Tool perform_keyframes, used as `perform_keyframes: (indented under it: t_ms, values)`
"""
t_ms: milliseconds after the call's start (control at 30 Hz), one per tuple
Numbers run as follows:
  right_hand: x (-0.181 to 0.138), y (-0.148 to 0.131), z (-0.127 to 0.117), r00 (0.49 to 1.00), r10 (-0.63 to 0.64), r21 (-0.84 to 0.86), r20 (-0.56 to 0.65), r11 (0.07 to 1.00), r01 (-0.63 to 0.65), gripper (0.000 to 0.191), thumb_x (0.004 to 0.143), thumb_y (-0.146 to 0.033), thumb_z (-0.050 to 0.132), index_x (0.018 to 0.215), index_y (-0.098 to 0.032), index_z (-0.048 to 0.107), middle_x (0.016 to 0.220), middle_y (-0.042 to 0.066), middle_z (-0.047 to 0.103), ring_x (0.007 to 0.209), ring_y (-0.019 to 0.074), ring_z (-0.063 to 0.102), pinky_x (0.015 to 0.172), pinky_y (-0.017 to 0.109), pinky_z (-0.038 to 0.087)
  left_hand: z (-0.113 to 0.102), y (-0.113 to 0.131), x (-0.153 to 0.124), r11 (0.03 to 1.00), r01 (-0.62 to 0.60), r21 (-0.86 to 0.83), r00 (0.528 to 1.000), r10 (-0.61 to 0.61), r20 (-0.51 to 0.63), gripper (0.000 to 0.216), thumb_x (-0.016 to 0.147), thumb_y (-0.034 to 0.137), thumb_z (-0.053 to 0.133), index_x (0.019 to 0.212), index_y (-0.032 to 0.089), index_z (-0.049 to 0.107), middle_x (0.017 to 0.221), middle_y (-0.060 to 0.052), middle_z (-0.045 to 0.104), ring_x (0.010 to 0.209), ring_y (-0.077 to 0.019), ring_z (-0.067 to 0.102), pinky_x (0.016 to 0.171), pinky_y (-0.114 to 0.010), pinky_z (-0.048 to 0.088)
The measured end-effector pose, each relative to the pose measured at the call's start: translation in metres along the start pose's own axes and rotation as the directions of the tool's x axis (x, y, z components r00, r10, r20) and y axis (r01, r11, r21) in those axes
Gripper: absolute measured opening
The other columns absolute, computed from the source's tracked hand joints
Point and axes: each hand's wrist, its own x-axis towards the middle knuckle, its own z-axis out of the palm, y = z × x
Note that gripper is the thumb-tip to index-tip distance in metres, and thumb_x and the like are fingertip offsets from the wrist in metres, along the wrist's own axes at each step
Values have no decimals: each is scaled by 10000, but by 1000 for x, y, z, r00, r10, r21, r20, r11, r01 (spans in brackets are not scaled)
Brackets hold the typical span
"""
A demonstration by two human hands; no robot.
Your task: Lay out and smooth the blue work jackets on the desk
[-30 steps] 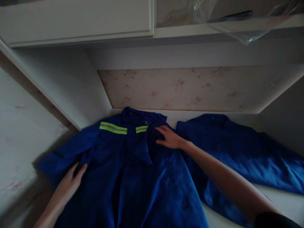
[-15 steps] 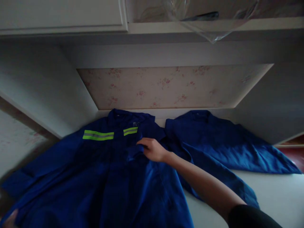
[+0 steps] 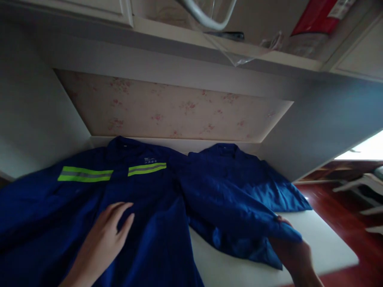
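A blue work jacket [image 3: 140, 223] with yellow-green reflective stripes [image 3: 85, 174] lies spread face up on a white surface. My left hand [image 3: 104, 237] rests flat on its front, fingers apart, just left of the closure. My right hand [image 3: 291, 249] grips the end of the jacket's right sleeve [image 3: 233, 207] and holds it stretched out toward the lower right. The sleeve crosses over a second blue garment [image 3: 254, 179] that lies to the right against the back wall.
The white surface [image 3: 323, 243] sits in a recess with floral wallpaper [image 3: 173, 111] behind and white side walls. A shelf [image 3: 227, 48] overhead carries clear plastic and a red package [image 3: 317, 16]. Red-brown floor [image 3: 353, 207] lies beyond the right edge.
My right hand left the jacket's chest and now holds the sleeve end, pulled out to the right. My left hand came onto the jacket front. The view swung to the right.
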Motion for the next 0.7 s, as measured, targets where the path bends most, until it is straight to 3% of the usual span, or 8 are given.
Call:
perform_keyframes:
  t_ms: [67, 133, 233, 300, 367, 467, 567, 700]
  values:
    - [8, 11, -11, 996, 91, 150, -5, 985, -90, 425, 726, -530, 534, 1066, -335, 698, 1062, 76, 729, 1001, 345, 696, 855, 513, 586, 28, 50, 15, 992, -109, -65, 984, 117, 134, 436, 931, 526, 471, 1212, 225, 616, 1212, -98, 640, 1156, -250, 601, 1027, -400, 488]
    - [18, 18, -18, 977, 211, 308, -34, 932, -191, 444, 669, -465, 632, 1072, -284, 675, 1114, 83, 709, 1053, 337, 678, 885, 481, 580, 55, 94, 20, 978, -189, -86, 938, 206, 280, 523, 912, 551, 498, 1304, 214, 577, 1289, -115, 613, 1208, -273, 570, 1035, -438, 486]
    - [28, 23, -22, 952, 260, 427, -162, 888, -170, 518, 639, -464, 680, 1118, -276, 626, 1279, 74, 623, 1183, 320, 609, 941, 433, 556, 91, 127, 12, 969, -246, 19, 911, 224, 345, 562, 867, 436, 601, 1377, 209, 538, 1359, -136, 580, 1251, -337, 527, 1073, -545, 433]
    - [27, 23, -15, 958, 231, 345, -169, 925, -162, 600, 686, -548, 651, 1220, -284, 583, 1340, 75, 582, 1241, 318, 567, 978, 445, 529, 109, 126, 3, 963, -258, 72, 923, 224, 312, 513, 852, 251, 585, 1364, 226, 560, 1350, -122, 596, 1258, -335, 520, 1107, -574, 390]
    - [25, 22, -2, 981, 182, 143, -72, 975, -171, 713, 669, -603, 686, 1290, -273, 565, 1328, 87, 600, 1260, 333, 549, 1006, 462, 502, 118, 115, -6, 959, -278, 52, 925, 252, 286, 521, 833, 98, 504, 1324, 244, 599, 1311, -101, 627, 1239, -294, 544, 1122, -547, 396]
    - [23, 19, 14, 993, 116, -78, 20, 990, -114, 750, 613, -638, 719, 1233, -222, 640, 1189, 105, 688, 1123, 343, 633, 916, 439, 544, 113, 95, -12, 952, -305, -20, 920, 300, 251, 591, 803, -6, 406, 1279, 256, 639, 1233, -78, 669, 1173, -226, 604, 1079, -414, 490]
    - [23, 6, 9, 986, 134, -136, -95, 980, -146, 649, 676, -673, 636, 1144, -228, 700, 1047, 85, 743, 911, 326, 698, 777, 431, 575, 90, 77, -13, 937, -345, -54, 915, 349, 203, 633, 760, -23, 383, 1249, 266, 661, 1180, -43, 704, 1118, -179, 653, 994, -263, 546]
    - [14, -28, -31, 946, -89, -237, -313, 971, 13, 523, 719, -678, 590, 1028, -282, 735, 1097, 56, 734, 1013, 341, 674, 928, 467, 516, 55, 55, -13, 906, -418, -69, 892, 424, 158, 668, 705, -6, 395, 1231, 304, 665, 1177, 7, 721, 1087, -150, 681, 962, -178, 528]
